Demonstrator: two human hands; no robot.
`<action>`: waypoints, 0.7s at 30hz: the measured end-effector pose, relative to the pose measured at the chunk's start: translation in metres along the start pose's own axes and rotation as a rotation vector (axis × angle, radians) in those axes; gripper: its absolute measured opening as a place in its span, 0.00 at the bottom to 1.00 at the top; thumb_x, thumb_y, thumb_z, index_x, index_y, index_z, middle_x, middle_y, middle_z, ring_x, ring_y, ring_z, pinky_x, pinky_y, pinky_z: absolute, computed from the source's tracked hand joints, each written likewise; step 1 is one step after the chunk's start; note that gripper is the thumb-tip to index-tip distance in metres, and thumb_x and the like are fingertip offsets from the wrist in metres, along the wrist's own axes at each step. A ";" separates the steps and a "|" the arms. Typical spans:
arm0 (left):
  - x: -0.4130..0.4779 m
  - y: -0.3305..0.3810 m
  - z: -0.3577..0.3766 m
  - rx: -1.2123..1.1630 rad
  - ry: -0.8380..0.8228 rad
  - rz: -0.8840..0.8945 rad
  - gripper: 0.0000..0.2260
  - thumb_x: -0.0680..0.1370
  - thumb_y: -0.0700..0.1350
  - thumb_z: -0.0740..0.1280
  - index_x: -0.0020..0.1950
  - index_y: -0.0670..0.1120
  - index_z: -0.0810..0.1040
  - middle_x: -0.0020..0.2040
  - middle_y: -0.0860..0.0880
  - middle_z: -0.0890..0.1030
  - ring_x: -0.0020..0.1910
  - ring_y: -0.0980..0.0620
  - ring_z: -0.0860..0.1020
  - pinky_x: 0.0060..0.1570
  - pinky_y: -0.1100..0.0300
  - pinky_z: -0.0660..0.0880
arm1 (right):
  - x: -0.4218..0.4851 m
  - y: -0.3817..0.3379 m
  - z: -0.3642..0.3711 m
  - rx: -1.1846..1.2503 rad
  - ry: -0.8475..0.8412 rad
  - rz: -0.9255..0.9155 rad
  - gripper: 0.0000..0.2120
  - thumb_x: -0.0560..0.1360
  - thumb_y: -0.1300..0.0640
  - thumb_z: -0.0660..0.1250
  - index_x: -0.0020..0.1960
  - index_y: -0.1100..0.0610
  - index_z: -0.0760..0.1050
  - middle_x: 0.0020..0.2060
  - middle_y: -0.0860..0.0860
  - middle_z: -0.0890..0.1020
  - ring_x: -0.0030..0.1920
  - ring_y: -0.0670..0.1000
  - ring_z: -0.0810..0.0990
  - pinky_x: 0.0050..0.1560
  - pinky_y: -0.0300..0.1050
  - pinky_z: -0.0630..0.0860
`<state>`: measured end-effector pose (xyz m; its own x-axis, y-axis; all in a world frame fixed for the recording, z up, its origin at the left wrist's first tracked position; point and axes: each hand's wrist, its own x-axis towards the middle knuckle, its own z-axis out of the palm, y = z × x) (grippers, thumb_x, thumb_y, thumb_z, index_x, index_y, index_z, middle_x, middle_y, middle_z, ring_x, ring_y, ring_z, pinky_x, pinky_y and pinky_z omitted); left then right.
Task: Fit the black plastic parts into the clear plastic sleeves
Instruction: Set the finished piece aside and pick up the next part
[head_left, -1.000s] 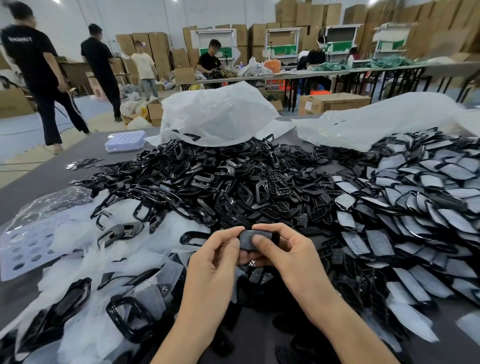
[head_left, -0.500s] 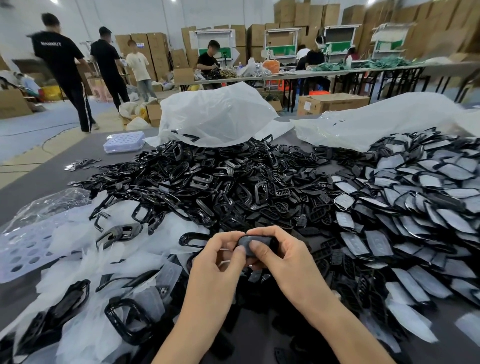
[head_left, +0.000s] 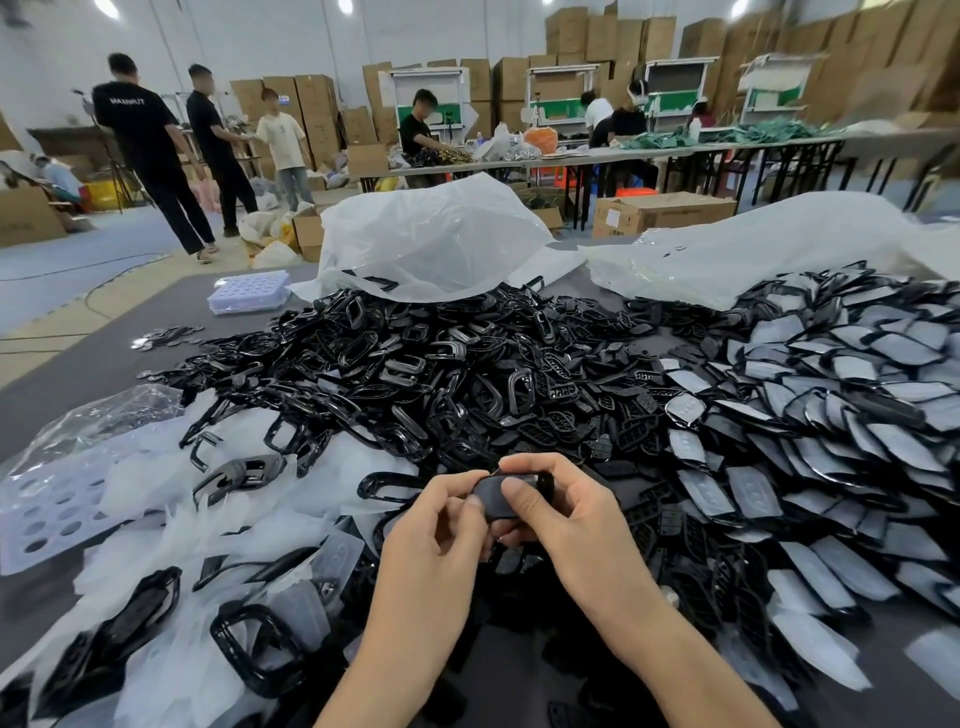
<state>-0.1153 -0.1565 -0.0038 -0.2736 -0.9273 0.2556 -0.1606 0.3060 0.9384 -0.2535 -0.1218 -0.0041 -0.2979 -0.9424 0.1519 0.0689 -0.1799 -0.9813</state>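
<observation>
Both hands meet over the near middle of the bench (head_left: 78, 374). Left hand (head_left: 436, 525): thumb and forefinger pinch the left end of a small black part (head_left: 496, 496). Right hand (head_left: 566, 514): thumb pressed on the part's top face, fingers curled round its far side. The part is held clear of the bench, above scattered pieces (whether a sleeve already covers it, cannot tell; its face looks dull grey).

Heap of loose black parts (head_left: 415, 374) just beyond the hands, spread across the bench centre. Right side: wide spread of sleeved parts (head_left: 831, 405), overlapping. Left side: drift of clear sleeves (head_left: 171, 519) with a few black frames lying on it. White plastic bag (head_left: 431, 239) slumped behind the heap.
</observation>
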 end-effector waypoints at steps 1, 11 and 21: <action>0.001 -0.001 -0.001 -0.010 0.015 0.000 0.11 0.82 0.41 0.64 0.50 0.57 0.81 0.33 0.53 0.80 0.34 0.52 0.79 0.38 0.60 0.76 | 0.001 0.001 0.000 0.042 -0.002 0.016 0.11 0.81 0.59 0.68 0.52 0.43 0.83 0.44 0.53 0.87 0.41 0.53 0.87 0.43 0.39 0.81; -0.001 0.001 -0.002 -0.084 -0.003 0.027 0.13 0.81 0.40 0.65 0.51 0.59 0.83 0.32 0.54 0.79 0.34 0.56 0.79 0.39 0.68 0.76 | 0.004 0.002 -0.001 0.285 -0.048 0.161 0.13 0.83 0.62 0.64 0.48 0.51 0.86 0.47 0.58 0.87 0.41 0.53 0.85 0.42 0.40 0.81; -0.003 -0.006 0.002 0.037 -0.022 0.160 0.17 0.82 0.40 0.65 0.57 0.63 0.82 0.45 0.57 0.82 0.45 0.56 0.82 0.45 0.67 0.77 | 0.003 0.000 0.000 0.269 -0.065 0.171 0.01 0.70 0.56 0.74 0.41 0.51 0.83 0.39 0.59 0.85 0.37 0.55 0.84 0.40 0.42 0.80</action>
<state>-0.1152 -0.1551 -0.0111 -0.3195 -0.8610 0.3957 -0.1478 0.4577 0.8767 -0.2545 -0.1247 -0.0038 -0.1991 -0.9800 0.0030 0.3648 -0.0770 -0.9279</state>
